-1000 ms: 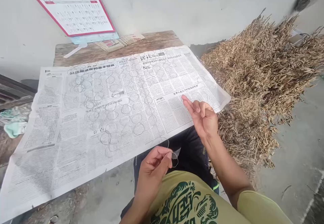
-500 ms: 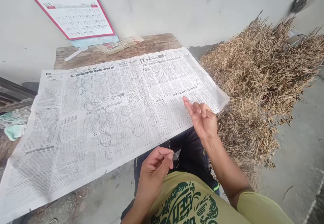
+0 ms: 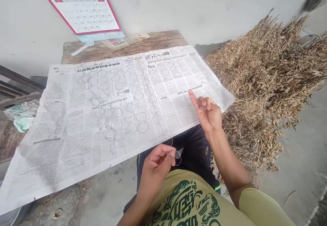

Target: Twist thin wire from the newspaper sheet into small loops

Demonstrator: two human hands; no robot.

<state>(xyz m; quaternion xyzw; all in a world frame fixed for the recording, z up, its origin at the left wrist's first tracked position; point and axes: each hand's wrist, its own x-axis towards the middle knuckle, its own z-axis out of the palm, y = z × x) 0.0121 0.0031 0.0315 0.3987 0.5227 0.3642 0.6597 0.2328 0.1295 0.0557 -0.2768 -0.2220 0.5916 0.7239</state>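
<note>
Thumb and index finger of my left hand (image 3: 157, 164) pinch a thin wire (image 3: 180, 159), which bends in a loop to the right of the fingertips. The wire also runs up from the fingers to the newspaper's near edge. My right hand (image 3: 207, 111) is raised over the right part of the newspaper (image 3: 76, 157), index finger stretched out and the other fingers curled. Whether something fine lies between its fingers is too small to tell. Many thin wire rings (image 3: 143, 126) lie linked in rows across the printed sheet.
A calendar (image 3: 87, 13) with a red border leans on the wall behind the wooden table (image 3: 163, 36). Beside it lies a folded paper (image 3: 125, 42). Dry plant stalks (image 3: 260, 72) are heaped at the right. A plastic bag (image 3: 21, 111) sits at the left.
The view has shifted slightly, so the table and calendar appear further right and a little higher. Both hands keep nearly the same pose, the left still pinching the wire.
</note>
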